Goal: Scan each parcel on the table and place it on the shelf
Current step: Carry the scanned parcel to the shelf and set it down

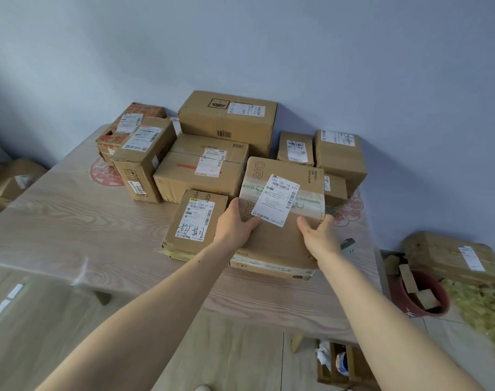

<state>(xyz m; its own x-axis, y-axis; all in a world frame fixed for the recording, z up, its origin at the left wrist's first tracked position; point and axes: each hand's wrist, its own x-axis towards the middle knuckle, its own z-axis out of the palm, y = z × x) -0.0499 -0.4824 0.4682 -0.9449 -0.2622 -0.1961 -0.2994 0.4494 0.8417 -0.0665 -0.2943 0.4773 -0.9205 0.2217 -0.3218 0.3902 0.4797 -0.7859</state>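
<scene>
Against the blue wall the counter [71,221] carries many boxes, and the nearest parcel [280,215], its long axis pointing away from you, sits between your left hand [235,224] and right hand [319,235], both grasping its sides.

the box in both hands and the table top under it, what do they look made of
Box: brown corrugated cardboard by the look, matte, with a white paper label and glossy clear tape across it. Table top: pale wood-grain pattern, probably laminate or a printed cover rather than bare wood; sheen near the front edge suggests clear film.
</scene>
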